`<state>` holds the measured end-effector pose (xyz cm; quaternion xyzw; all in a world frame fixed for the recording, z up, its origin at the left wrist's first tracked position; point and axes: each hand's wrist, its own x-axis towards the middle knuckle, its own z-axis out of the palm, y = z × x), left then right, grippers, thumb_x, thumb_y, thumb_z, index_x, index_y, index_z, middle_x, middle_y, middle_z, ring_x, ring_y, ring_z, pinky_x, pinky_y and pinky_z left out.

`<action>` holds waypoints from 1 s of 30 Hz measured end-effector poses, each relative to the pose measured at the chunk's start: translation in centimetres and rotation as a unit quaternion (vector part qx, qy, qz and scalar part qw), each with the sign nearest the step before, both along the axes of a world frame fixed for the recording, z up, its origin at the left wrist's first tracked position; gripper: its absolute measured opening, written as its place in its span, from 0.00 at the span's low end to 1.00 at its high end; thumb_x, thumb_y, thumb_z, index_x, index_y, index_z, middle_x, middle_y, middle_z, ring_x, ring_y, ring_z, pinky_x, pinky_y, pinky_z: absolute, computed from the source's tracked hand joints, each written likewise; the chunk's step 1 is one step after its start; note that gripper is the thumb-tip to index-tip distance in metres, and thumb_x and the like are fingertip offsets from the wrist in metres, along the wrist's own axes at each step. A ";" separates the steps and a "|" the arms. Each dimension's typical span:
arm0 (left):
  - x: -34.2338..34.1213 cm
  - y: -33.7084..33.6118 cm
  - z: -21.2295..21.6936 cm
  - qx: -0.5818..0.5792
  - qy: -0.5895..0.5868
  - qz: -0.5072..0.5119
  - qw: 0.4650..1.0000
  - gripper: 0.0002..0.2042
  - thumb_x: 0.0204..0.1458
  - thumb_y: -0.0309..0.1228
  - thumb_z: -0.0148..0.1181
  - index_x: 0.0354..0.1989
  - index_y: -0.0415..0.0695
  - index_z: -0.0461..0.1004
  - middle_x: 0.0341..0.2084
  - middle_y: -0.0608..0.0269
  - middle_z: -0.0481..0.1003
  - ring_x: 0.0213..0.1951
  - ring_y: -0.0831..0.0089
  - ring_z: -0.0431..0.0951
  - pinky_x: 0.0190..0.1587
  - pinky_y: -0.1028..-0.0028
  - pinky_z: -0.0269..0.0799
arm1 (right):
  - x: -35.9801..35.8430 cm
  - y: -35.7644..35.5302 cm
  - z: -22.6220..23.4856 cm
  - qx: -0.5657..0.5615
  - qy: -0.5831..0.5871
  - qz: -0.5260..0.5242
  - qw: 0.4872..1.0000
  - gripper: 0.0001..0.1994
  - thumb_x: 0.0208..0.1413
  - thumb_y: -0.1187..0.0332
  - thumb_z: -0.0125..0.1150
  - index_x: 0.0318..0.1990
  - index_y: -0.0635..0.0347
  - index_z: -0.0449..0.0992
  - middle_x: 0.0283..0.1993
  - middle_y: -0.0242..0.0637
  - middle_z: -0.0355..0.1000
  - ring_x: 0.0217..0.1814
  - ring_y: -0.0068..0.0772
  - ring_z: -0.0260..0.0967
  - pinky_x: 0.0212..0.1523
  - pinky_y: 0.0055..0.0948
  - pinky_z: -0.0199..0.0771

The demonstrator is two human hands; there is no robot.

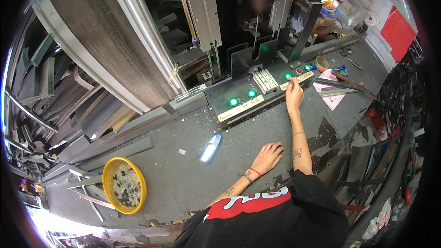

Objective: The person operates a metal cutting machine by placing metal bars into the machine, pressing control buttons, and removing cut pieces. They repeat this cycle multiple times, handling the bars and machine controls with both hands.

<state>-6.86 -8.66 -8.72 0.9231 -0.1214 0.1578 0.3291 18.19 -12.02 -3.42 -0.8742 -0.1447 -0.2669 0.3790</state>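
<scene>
My right hand (294, 95) reaches up to the black control box (239, 115), its fingers bent and a fingertip at a green lit button (288, 76). A red button (299, 71) and another green lit button (308, 68) sit just to the right of it. Two more green lights, a left one (234, 102) and an inner one (251, 93), glow at the box's left end. Between the two groups is a ribbed metal block (265, 81). My left hand (268, 157) rests palm down on the grey worktable (183, 174), fingers stretched out, holding nothing.
A yellow bowl (107, 181) of clear and black small pieces stands at the left. Left of my hands lies a slim, shiny, blue-edged object (210, 148). Dark strips (340, 84) lie over pink paper (334, 100) at right. A machine with a metal column (202, 11) rises behind.
</scene>
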 end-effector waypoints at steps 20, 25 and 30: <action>-0.1 0.1 0.3 0.009 0.007 -0.002 1.000 0.16 0.50 0.24 0.52 0.49 0.44 0.69 0.52 0.59 0.67 0.52 0.60 0.66 0.54 0.64 0.63 | 0.0 0.0 0.1 -0.010 0.001 0.000 1.000 0.10 0.57 0.69 0.47 0.43 0.55 0.73 0.35 0.51 0.75 0.38 0.58 0.72 0.37 0.50 0.69; -0.1 0.1 0.3 0.001 0.009 0.004 1.000 0.14 0.53 0.25 0.52 0.48 0.43 0.70 0.52 0.59 0.67 0.53 0.60 0.66 0.54 0.64 0.63 | -0.1 0.1 0.0 -0.008 0.004 -0.003 1.000 0.10 0.56 0.69 0.48 0.43 0.55 0.73 0.35 0.51 0.75 0.38 0.57 0.72 0.37 0.50 0.69; 0.1 0.0 0.4 -0.012 0.023 -0.002 1.000 0.14 0.52 0.24 0.52 0.48 0.43 0.70 0.52 0.58 0.68 0.53 0.59 0.66 0.55 0.63 0.62 | -0.2 -0.1 0.0 -0.006 0.025 -0.004 1.000 0.11 0.54 0.69 0.52 0.45 0.53 0.73 0.39 0.47 0.75 0.41 0.53 0.73 0.40 0.48 0.71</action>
